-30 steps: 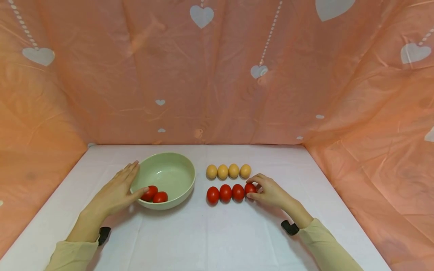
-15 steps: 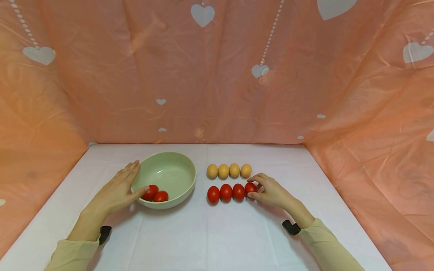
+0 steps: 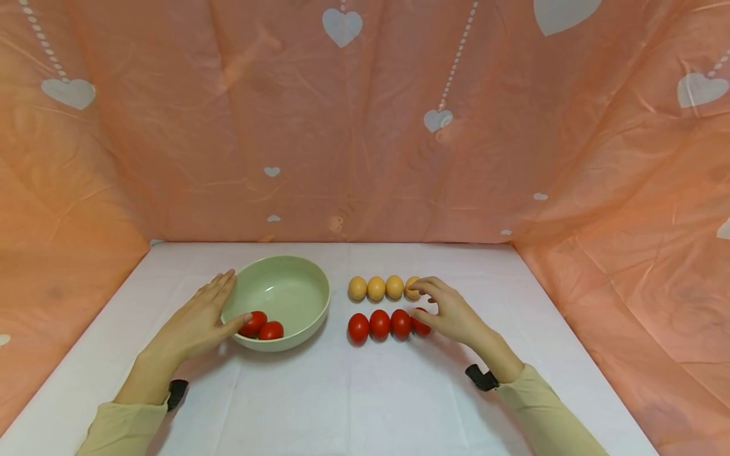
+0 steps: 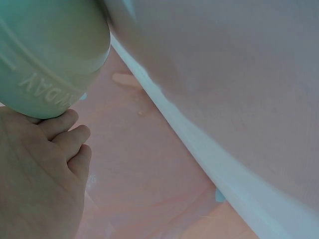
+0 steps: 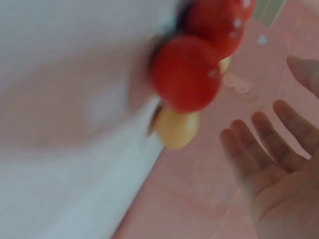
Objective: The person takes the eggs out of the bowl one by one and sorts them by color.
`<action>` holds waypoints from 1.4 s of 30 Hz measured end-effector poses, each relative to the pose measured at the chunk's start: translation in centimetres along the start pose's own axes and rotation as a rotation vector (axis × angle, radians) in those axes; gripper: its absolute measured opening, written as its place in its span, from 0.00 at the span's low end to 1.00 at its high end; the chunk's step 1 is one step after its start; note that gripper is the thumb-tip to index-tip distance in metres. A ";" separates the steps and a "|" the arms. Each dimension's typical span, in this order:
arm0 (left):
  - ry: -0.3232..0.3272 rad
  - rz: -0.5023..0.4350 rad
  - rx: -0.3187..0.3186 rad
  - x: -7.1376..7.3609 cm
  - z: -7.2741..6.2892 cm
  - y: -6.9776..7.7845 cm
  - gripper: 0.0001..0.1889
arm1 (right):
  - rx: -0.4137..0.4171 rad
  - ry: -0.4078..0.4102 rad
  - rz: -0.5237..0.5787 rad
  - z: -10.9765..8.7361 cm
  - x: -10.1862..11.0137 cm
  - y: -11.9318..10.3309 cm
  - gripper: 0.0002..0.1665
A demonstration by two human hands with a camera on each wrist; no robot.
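Observation:
A pale green bowl [image 3: 291,288] stands at the left of the table, with two red tomatoes [image 3: 270,330] at its near left side. My left hand [image 3: 194,323] holds the bowl's left side, thumb over the rim by the tomatoes, fingers along the outer wall. Raised lettering shows on the bowl [image 4: 55,64] in the left wrist view. My right hand [image 3: 453,310] hovers with spread fingers and nothing in them, over the right end of a row of red tomatoes [image 3: 379,325]. Its thumb partly hides the last tomato [image 5: 187,73]. The fingertips overlap the rightmost yellow egg-shaped piece [image 3: 412,289].
Behind the red tomatoes runs a parallel row of yellow egg-shaped pieces [image 3: 376,289]. All sit on a white-covered table [image 3: 342,399]. An orange cloth with white hearts [image 3: 388,177] rises along the back and both sides.
My right hand has let go of the rightmost red tomato, lifted slightly and spread its fingers towards the yellow row. The tomato remains in its row. My left hand and the bowl stay put.

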State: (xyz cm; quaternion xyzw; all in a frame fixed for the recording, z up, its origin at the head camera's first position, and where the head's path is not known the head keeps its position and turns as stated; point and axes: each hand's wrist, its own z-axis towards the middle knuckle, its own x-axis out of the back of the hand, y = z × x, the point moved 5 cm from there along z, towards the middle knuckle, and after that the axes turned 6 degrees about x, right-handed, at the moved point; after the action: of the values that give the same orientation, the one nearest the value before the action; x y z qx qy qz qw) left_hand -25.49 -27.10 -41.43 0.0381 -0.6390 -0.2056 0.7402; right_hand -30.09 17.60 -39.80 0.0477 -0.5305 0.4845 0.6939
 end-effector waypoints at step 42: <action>0.026 0.009 0.002 0.2 0.0 -0.3 0.47 | 0.245 -0.399 0.115 14.7 -14.2 -13.2 0.19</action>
State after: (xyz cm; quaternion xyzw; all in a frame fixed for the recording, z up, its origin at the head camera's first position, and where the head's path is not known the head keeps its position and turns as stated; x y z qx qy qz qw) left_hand -25.55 -27.45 -41.38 0.0389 -0.6299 -0.2012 0.7492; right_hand -30.21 -6.70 -38.69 0.1960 -0.5963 0.5651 0.5355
